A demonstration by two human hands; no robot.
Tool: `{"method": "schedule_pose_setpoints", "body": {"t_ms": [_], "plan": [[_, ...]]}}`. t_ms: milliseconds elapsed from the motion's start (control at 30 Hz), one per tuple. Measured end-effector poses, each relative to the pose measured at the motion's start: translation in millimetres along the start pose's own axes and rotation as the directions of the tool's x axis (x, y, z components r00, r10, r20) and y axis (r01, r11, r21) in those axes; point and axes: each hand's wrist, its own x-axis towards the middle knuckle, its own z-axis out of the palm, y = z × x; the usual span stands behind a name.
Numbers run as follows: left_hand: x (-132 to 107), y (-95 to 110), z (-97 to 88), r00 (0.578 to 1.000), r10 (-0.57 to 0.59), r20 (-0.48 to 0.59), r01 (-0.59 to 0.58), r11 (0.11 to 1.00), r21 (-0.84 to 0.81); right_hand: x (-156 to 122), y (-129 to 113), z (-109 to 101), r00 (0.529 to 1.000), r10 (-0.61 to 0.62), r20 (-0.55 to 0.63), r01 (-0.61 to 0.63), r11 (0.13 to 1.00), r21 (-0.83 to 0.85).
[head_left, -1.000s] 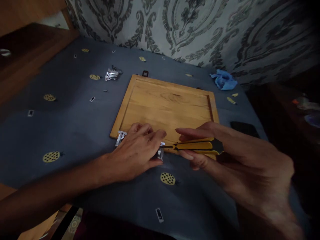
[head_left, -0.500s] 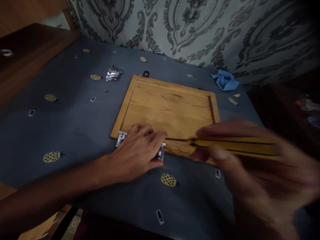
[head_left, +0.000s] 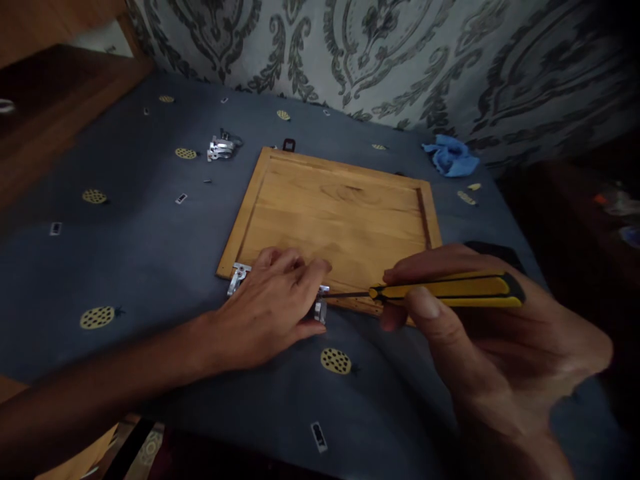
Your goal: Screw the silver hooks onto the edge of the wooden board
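A loose metal fitting (head_left: pixel 221 147) lies off the wooden panel's (head_left: pixel 345 207) far left corner. At the panel's near edge the left hand (head_left: pixel 273 310) covers a hinge (head_left: pixel 321 307), fingers pressed together on it. The screwdriver (head_left: pixel 450 291) runs along that edge, tip at the hinge, its handle pinched by the right hand's (head_left: pixel 500 340) thumb and curled fingers. A blue cloth (head_left: pixel 450 157) lies beyond the panel's far right corner.

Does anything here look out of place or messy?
Slightly. A spare hinge lies loose on the blue cloth, well away from the wooden panel. A blue rag sits crumpled by the wall. Nothing looks broken or spilled.
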Motion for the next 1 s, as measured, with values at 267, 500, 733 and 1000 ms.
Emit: {"method": "schedule_pose_setpoints", "body": {"t_ms": [267,500,733,1000], "plan": [[-0.1,-1.2,0.5,1.0,-0.001,-0.009,0.001,1.0,-0.005,-0.4,2.0,0.2,0.999,0.04,0.003,-0.04,0.995,-0.096],[-0.4,-0.2,1.2,1.0,-0.001,-0.013,0.001,1.0,0.004,1.0,2.2,1.1,0.999,0.032,0.001,-0.032,0.993,-0.118],[0.6,-0.6,0.1,1.0,-0.006,-0.004,0.006,1.0,0.008,4.2,3.8,5.1,0.997,0.064,-0.042,-0.066,0.996,-0.067],[0.3,-0.7,0.0,1.0,-0.013,-0.002,0.013,1.0,-0.006,4.8,6.7,10.6,0.976,0.16,-0.151,-0.164,0.986,-0.016]]}}
